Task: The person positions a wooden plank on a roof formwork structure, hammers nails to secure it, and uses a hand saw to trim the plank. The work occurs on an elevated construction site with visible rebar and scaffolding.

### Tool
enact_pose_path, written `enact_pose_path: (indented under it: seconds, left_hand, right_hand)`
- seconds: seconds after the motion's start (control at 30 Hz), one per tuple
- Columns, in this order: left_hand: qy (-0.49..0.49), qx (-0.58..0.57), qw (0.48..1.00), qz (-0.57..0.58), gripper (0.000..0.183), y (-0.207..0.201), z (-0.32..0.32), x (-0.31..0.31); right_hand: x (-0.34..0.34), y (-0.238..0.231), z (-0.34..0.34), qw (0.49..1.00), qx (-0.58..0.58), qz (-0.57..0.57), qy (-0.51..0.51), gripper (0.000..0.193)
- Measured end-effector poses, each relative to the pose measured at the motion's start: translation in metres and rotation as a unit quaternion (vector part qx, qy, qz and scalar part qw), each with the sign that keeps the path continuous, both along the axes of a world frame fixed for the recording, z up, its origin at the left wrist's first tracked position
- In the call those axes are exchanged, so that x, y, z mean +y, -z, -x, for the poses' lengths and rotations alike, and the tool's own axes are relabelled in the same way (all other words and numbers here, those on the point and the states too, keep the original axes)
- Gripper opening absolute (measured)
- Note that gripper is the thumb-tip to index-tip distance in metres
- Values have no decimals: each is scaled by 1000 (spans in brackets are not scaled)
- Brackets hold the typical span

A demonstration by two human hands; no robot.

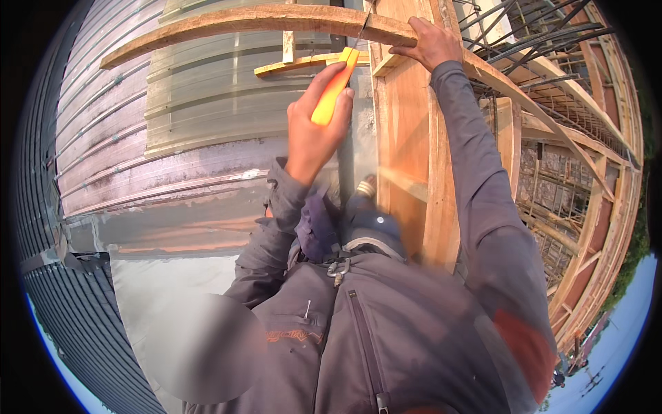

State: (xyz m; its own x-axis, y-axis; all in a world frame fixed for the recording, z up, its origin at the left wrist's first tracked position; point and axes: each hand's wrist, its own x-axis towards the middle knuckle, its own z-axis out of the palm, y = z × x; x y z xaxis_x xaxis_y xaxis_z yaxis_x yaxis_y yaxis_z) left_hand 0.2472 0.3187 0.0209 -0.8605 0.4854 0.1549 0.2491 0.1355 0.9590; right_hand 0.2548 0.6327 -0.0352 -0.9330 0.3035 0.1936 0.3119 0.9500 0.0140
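Observation:
My left hand (pixel 316 131) is wrapped round the yellow-orange handle of a handsaw (pixel 335 90). The saw's thin blade, seen nearly edge-on, rises from the handle and crosses a long wooden batten (pixel 234 21). Whether the teeth are inside the wood I cannot tell. To the right of the blade, my right hand (pixel 438 45) grips that same batten from above, thumb on its near side. The batten runs from the upper left, across the top of a plywood formwork panel (pixel 403 131), and on toward the right.
Corrugated roofing sheets (pixel 103 117) spread on the left, with a short timber piece (pixel 296 67) over them. Bundled steel bars (pixel 552 48) and timber framing (pixel 586 241) stand at the right. A concrete ledge (pixel 179 276) lies at lower left. My foot (pixel 367 185) is beside the formwork.

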Motion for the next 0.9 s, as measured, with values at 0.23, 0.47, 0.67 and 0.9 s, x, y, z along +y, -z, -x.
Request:
enact_pose_path:
  seconds: [0.23, 0.47, 0.67, 0.9]
  left_hand:
    - [28, -64, 997, -9, 42, 8, -14, -43]
    - [19, -26, 999, -16, 42, 14, 5, 5]
    - [13, 26, 999, -17, 44, 24, -48, -67]
    - [-3, 59, 997, -39, 41, 37, 29, 36]
  right_hand:
    - [20, 11, 7, 999, 51, -10, 7, 75]
    - [1, -11, 16, 998, -44, 39, 39, 74]
    - [7, -4, 4, 998, -17, 43, 49, 73]
    - [0, -12, 7, 999, -25, 21, 21, 74]
